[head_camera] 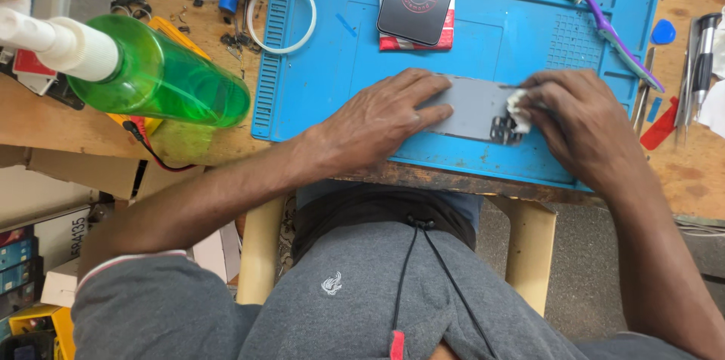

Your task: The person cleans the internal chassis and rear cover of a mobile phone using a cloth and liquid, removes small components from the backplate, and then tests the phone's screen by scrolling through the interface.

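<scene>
A green spray bottle (162,77) with a white nozzle lies tilted left of the blue work mat (521,27), holding clear green liquid. On the mat's near edge lies a grey phone (474,109), back upward — flat, matte, its camera cluster dark near the right end. The left hand (381,118) presses flat on the phone's left end, fingers spread, gripping nothing. The right hand (578,122) pinches a small white wad (518,111) against the phone beside the cameras. A purple toothbrush (612,31) rests on the mat's right part.
</scene>
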